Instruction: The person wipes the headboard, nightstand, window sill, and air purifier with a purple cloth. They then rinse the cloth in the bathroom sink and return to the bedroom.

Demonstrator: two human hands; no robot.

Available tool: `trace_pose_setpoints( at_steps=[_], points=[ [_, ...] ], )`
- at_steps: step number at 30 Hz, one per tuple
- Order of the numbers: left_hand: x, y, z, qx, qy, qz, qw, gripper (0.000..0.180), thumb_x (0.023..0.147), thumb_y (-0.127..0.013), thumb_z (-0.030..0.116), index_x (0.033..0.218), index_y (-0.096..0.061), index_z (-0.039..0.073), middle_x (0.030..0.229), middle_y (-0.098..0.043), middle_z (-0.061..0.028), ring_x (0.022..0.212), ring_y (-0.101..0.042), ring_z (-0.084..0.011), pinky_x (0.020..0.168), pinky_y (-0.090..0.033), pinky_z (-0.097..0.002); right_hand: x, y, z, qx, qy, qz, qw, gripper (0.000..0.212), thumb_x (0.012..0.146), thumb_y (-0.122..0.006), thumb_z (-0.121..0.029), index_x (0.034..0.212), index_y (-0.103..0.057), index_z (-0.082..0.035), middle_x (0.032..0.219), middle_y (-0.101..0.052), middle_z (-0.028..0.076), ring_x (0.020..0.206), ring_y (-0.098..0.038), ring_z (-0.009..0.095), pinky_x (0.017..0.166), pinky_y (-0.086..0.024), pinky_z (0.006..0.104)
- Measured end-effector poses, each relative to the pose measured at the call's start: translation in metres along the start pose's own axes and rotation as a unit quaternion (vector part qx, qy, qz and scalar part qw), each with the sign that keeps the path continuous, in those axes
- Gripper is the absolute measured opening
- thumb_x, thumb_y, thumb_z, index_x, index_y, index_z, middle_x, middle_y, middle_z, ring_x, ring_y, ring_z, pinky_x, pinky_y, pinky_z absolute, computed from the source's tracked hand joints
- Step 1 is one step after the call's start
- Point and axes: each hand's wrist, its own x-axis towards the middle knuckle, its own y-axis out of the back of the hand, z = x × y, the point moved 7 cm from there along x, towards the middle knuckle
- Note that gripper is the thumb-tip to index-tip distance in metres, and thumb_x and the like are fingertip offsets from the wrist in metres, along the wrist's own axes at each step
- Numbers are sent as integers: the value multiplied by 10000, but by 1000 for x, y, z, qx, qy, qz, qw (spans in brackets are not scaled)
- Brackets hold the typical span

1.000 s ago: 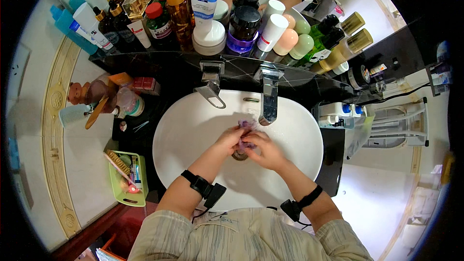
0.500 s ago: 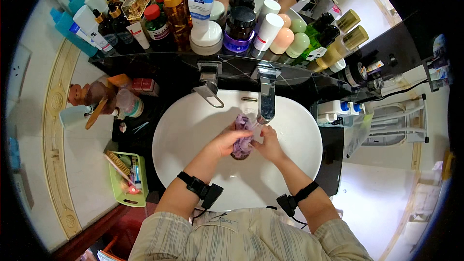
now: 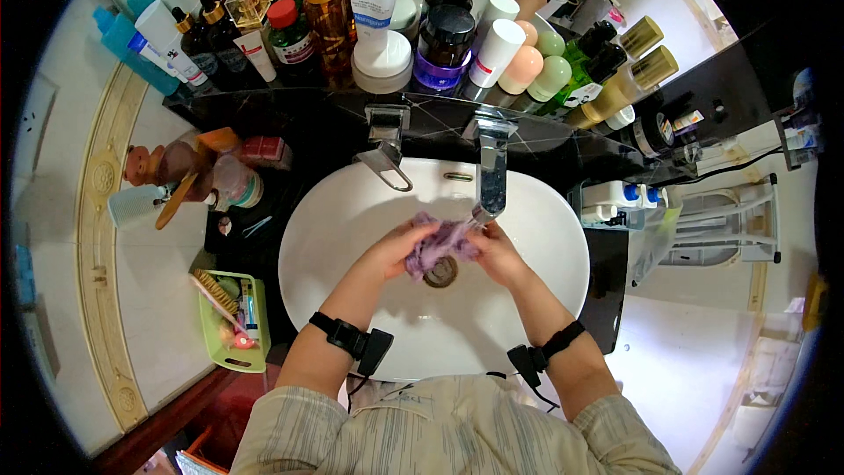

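Observation:
A crumpled purple cloth [image 3: 434, 248] is stretched between my two hands under the faucet [image 3: 491, 178]. My left hand [image 3: 395, 251] grips its left end, fingers wrapped into the folds. At the other end, my right hand [image 3: 498, 252] is closed on the cloth just below the spout, which hides part of the fingers. Water appears to run from the spout onto the cloth. Below the cloth, the round drain [image 3: 440, 273] shows in the white sink [image 3: 343, 211]. The lever handle [image 3: 385, 158] stands left of the spout.
Bottles and jars, such as a white-lidded jar [image 3: 383, 57], line the black ledge behind the sink. A green basket [image 3: 239, 357] with small items stands at the left. Combs and a pink box [image 3: 265, 152] lie behind it. Pump bottles [image 3: 611, 196] stand at the right.
The bunched cloth has spread sideways, and my right hand has taken hold of its right end. The drain has come into view beneath it.

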Motion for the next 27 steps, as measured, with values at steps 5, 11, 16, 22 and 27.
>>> trace_pose_setpoints(
  at_steps=[5, 11, 16, 22, 27],
  points=[
    [-5, -14, -5, 158, -12, -47, 986, 430, 842, -726, 182, 1208, -555, 36, 1115, -629, -73, 1026, -604, -173, 912, -492, -314, 2, -7, -6, -225, -11, -37, 974, 332, 796, -764, -147, 1050, -562, -78, 937, -602, 9, 782, -576, 104, 640, -472, 246],
    [-9, -20, 12, 56, -57, -39, 996, 389, 899, -657, 148, 1249, -537, 29, 1149, -626, -77, 1052, -605, -196, 942, -483, -358, -1, 14, -14, -189, 7, -2, 982, 310, 785, -754, -64, 1046, -586, -63, 981, -626, 28, 856, -597, 119, 743, -492, 257],
    [-9, -20, 10, 5, -26, -28, 999, 350, 920, -634, 156, 1236, -539, 40, 1140, -625, -65, 1042, -608, -186, 915, -506, -351, -1, 26, -13, -171, 55, -22, 983, 360, 789, -719, -16, 1118, -574, -35, 1018, -615, 53, 893, -589, 139, 824, -490, 284],
    [-13, -11, 12, -28, -35, -6, 999, 304, 934, -614, 152, 1209, -545, 42, 1136, -626, -66, 1017, -612, -174, 890, -523, -352, -7, 48, -5, -146, -8, 77, 986, 327, 825, -675, -36, 1139, -583, -33, 994, -624, 51, 846, -587, 144, 803, -499, 288],
    [-21, -6, 19, -48, -68, 15, 996, 325, 941, -602, 152, 1234, -524, 34, 1161, -619, -77, 1059, -608, -197, 925, -508, -359, -23, 36, 10, -191, -124, 40, 973, 310, 868, -658, -225, 1131, -610, -67, 969, -619, 21, 839, -558, 131, 768, -483, 287]
  ],
)
